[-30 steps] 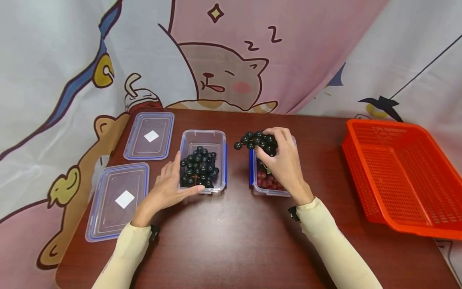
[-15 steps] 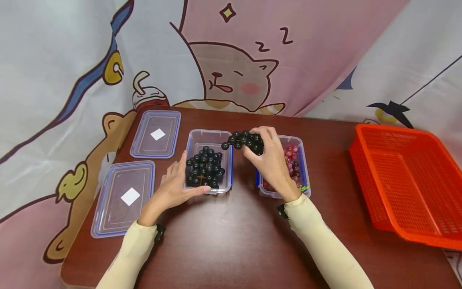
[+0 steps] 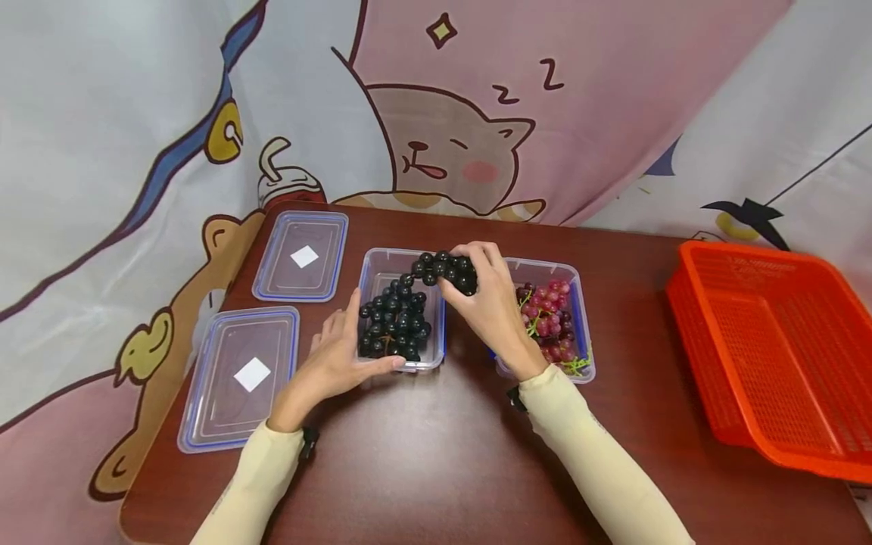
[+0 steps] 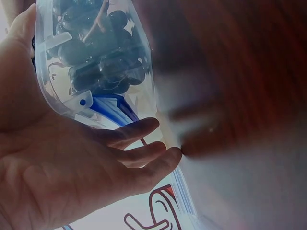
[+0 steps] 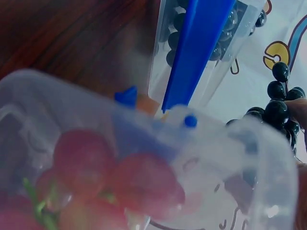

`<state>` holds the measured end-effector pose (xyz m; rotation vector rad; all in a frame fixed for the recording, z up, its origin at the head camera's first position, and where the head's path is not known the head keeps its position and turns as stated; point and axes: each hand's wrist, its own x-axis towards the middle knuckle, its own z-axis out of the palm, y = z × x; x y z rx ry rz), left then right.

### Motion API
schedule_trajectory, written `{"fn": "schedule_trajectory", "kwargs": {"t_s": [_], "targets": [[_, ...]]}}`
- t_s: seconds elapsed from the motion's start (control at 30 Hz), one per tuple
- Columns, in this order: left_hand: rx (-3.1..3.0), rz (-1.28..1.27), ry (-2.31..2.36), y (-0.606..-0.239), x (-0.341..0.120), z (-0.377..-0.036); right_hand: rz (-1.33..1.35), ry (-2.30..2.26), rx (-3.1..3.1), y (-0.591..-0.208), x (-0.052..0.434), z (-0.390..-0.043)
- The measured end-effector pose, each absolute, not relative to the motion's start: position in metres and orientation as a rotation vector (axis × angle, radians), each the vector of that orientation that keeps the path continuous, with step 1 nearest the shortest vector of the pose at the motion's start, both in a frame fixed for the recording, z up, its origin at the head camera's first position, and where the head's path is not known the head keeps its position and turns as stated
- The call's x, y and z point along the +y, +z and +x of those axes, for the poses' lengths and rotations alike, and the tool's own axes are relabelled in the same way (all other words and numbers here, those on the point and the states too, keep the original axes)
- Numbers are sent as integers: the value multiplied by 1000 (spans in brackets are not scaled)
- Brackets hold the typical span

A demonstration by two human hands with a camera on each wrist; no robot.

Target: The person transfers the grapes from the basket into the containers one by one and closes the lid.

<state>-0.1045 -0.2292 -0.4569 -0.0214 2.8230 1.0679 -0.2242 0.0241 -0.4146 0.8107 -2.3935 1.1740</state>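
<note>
In the head view my right hand [image 3: 487,299] pinches a bunch of black grapes [image 3: 446,271] between thumb and fingers. The bunch hangs over the right rim of a clear plastic container [image 3: 436,333], its loose end overlapping the grapes inside. Another bunch of black grapes [image 3: 395,322] lies in that container. My left hand [image 3: 341,352] rests against the container's left front corner, thumb along the front wall. The left wrist view shows its other fingers [image 4: 144,153] loosely extended below the blue clip. Partly behind my right forearm, a second container [image 3: 579,303] holds red grapes [image 3: 552,310].
Two clear lids [image 3: 303,276] with blue seals and white square labels lie at the left of the brown table [image 3: 422,469]. A red plastic basket [image 3: 763,363] stands at the right. A cartoon-printed curtain [image 3: 586,98] hangs along the back edge.
My right hand has carried the black grapes leftward from above the red-grape container to the left container's rim. My left hand stays at its container. The head view has shifted slightly.
</note>
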Motion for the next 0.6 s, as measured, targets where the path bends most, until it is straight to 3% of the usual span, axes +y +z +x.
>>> {"fn": "schedule_trajectory", "kwargs": {"t_s": [0.6], "targets": [[2804, -61, 1082, -458, -228, -104, 870, 1196, -2411, -427, -8, -227]]}}
